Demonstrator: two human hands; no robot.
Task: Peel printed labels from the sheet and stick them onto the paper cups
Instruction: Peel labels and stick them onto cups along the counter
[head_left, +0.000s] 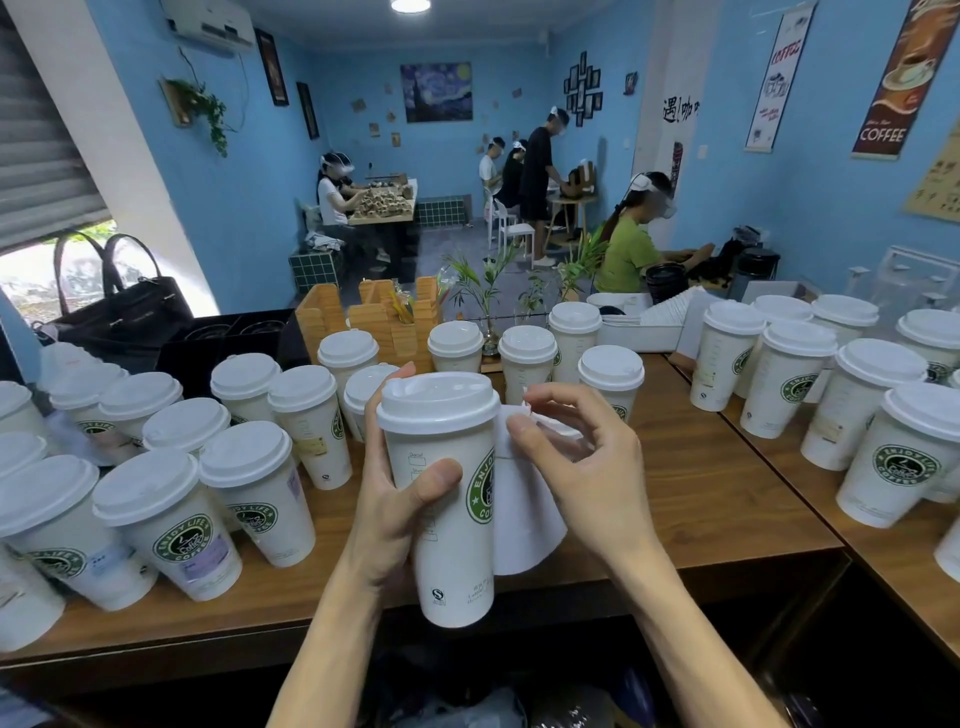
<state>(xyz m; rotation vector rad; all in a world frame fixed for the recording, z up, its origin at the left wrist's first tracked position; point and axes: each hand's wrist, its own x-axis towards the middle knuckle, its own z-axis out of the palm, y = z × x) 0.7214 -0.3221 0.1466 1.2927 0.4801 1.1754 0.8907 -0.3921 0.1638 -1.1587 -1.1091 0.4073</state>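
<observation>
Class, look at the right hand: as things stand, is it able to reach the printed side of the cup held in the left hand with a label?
Probably yes. The right hand pinches the label sheet right beside the cup, which the left hand grips upright; nothing lies between them.

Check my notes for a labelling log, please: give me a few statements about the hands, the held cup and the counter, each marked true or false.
1. The left hand grips the held cup. True.
2. The held cup has no lid. False: a white lid sits on it.
3. The right hand pinches the white label sheet beside the cup. True.
4. The right hand rests flat on the wooden counter. False: it is raised, fingers curled at the sheet.
5. The counter is bare. False: many lidded cups stand on it.
</observation>
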